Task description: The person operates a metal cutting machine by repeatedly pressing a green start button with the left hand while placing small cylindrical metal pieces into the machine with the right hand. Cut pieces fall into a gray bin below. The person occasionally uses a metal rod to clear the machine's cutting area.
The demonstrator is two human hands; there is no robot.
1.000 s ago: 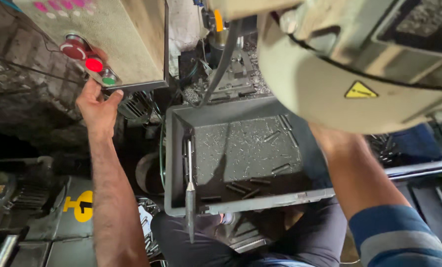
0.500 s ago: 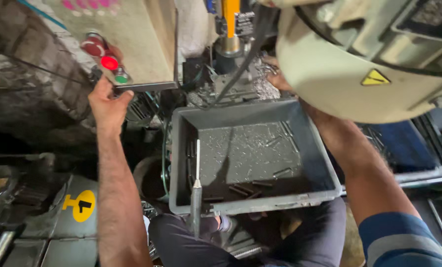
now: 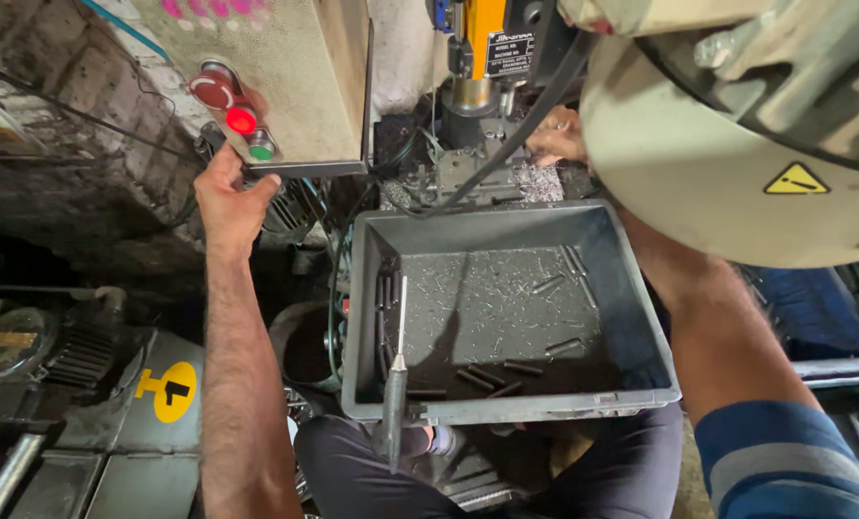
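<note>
The left hand (image 3: 225,197) is raised to the underside of the beige control box (image 3: 275,77), its fingers curled loosely at the box's lower edge just below the green button (image 3: 261,152) and the lit red button (image 3: 242,120), gripping nothing; the right hand (image 3: 556,139) reaches behind the grey bin (image 3: 641,317) to the machine's work area, mostly hidden by the cream guard (image 3: 727,163), so whether its fingers hold anything cannot be told. Dark metal pins (image 3: 492,377) and shavings lie in the bin; a slender pointed tool (image 3: 395,384) rests over its front left rim.
</note>
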